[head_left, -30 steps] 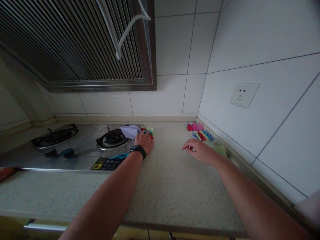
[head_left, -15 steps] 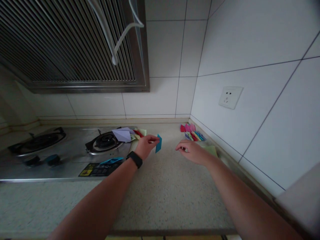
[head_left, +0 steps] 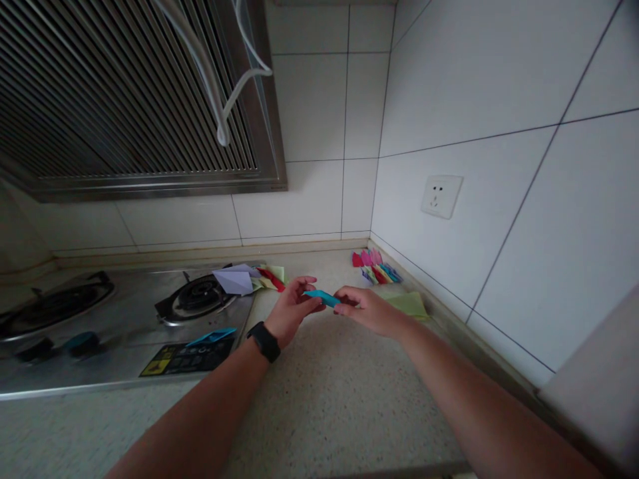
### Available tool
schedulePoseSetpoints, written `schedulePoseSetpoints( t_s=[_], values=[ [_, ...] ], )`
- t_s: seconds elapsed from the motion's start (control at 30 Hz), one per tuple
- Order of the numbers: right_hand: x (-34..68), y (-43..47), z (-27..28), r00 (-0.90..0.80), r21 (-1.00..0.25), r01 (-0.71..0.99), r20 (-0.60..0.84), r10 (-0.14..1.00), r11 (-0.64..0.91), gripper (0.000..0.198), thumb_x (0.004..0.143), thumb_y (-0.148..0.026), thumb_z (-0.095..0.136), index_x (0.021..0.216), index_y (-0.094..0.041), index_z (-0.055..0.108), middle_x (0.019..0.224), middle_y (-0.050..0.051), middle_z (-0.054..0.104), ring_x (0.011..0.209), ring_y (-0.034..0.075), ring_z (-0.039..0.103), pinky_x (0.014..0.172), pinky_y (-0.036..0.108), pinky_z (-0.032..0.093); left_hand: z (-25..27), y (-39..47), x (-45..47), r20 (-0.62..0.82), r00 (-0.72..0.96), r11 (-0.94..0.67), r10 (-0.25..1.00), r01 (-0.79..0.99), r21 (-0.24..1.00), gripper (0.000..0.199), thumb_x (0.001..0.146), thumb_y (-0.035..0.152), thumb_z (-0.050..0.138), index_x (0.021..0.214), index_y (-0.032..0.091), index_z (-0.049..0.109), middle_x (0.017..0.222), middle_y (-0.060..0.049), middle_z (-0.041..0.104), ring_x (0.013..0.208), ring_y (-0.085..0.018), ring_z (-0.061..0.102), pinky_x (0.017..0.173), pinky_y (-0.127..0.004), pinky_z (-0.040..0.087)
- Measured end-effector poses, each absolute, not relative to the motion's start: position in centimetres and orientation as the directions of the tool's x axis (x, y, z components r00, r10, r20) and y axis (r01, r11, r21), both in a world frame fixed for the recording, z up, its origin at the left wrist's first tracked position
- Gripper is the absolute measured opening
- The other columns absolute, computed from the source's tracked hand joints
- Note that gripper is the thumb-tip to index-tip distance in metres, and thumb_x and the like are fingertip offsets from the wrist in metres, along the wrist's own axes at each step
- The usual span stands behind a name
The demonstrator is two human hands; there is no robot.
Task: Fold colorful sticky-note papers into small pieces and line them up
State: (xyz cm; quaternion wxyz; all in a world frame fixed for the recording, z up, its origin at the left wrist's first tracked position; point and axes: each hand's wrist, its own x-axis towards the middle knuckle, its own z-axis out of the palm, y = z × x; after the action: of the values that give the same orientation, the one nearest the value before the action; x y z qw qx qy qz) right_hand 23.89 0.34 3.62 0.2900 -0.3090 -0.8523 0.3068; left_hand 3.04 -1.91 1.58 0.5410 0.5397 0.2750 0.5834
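A small piece of folded blue paper (head_left: 322,297) is held between both hands above the counter. My left hand (head_left: 294,305), with a black watch on its wrist, pinches the paper's left end between thumb and fingers. At the right end, my right hand (head_left: 363,309) grips it with thumb and fingertips. Just behind my right hand lies a sheet of pale green paper (head_left: 410,305). Folded lavender paper (head_left: 235,279) rests by the burner, beside red and green folded pieces (head_left: 271,276).
A gas stove (head_left: 120,332) fills the left, with another blue folded paper (head_left: 212,336) on its front. Several colourful folded papers (head_left: 377,266) sit in the back corner. A range hood (head_left: 150,189) hangs above; a socket (head_left: 442,196) is on the right wall.
My right hand has moved left and taken hold of the blue paper's right end. The paper has turned from upright to nearly flat. The camera view has shifted slightly.
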Motion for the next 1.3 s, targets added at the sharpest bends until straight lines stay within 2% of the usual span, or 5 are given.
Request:
schedulePoseSetpoints(
  t_s=[0.13,0.37,0.57,0.8,1.3],
  values=[
    [23.8,0.7,3.1,-0.603,-0.723,0.327,0.336,0.723,0.608,0.026,0.083,-0.038,0.061,0.102,-0.020,0.058,0.080,0.001,0.063,0.072,0.015,0.058,0.066,0.026,0.044,1.2,-1.6,3.0,0.337,0.194,-0.270,0.922,-0.302,0.914,0.035,0.072,0.025,0.075,0.099,0.016,0.054,0.090,-0.002,0.060,0.084,-0.012,0.061,0.088,-0.035,0.052],
    [24.1,1.0,3.0,-0.581,-0.740,0.307,0.351,0.734,0.598,0.026,0.086,-0.039,0.056,0.101,-0.019,0.060,0.086,0.004,0.065,0.078,0.016,0.060,0.069,0.027,0.045,0.7,-1.0,2.7,0.395,0.190,-0.388,0.899,-0.073,0.919,0.021,0.072,0.026,0.073,0.083,0.015,0.058,0.080,-0.001,0.061,0.071,-0.012,0.060,0.071,-0.028,0.052],
    [24.3,1.3,2.6,-0.575,-0.798,0.251,0.333,0.748,0.548,0.026,0.087,-0.038,0.056,0.104,-0.018,0.058,0.090,0.005,0.067,0.082,0.016,0.062,0.073,0.028,0.048,0.7,-1.1,2.6,0.415,0.179,-0.439,0.892,0.124,0.890,0.016,0.076,0.028,0.067,0.085,0.016,0.062,0.080,-0.002,0.062,0.066,-0.011,0.058,0.062,-0.024,0.049],
    [24.3,1.2,2.7,-0.578,-0.782,0.281,0.324,0.749,0.555,0.028,0.086,-0.038,0.056,0.107,-0.019,0.059,0.092,0.005,0.066,0.084,0.016,0.062,0.075,0.029,0.049,0.9,-1.2,2.4,0.530,0.171,-0.552,0.831,0.382,0.742,0.007,0.078,0.022,0.062,0.084,0.019,0.065,0.081,-0.002,0.063,0.074,-0.014,0.058,0.056,-0.020,0.045],
    [24.5,1.2,2.7,-0.598,-0.662,0.388,0.348,0.722,0.641,0.025,0.084,-0.030,0.059,0.106,-0.020,0.060,0.094,0.005,0.066,0.085,0.016,0.061,0.076,0.029,0.047,0.9,-1.0,2.0,0.583,0.308,-0.645,0.752,0.523,0.557,0.013,0.077,0.016,0.061,0.088,0.019,0.067,0.084,-0.004,0.061,0.075,-0.014,0.059,0.055,-0.020,0.049]
  ],
)
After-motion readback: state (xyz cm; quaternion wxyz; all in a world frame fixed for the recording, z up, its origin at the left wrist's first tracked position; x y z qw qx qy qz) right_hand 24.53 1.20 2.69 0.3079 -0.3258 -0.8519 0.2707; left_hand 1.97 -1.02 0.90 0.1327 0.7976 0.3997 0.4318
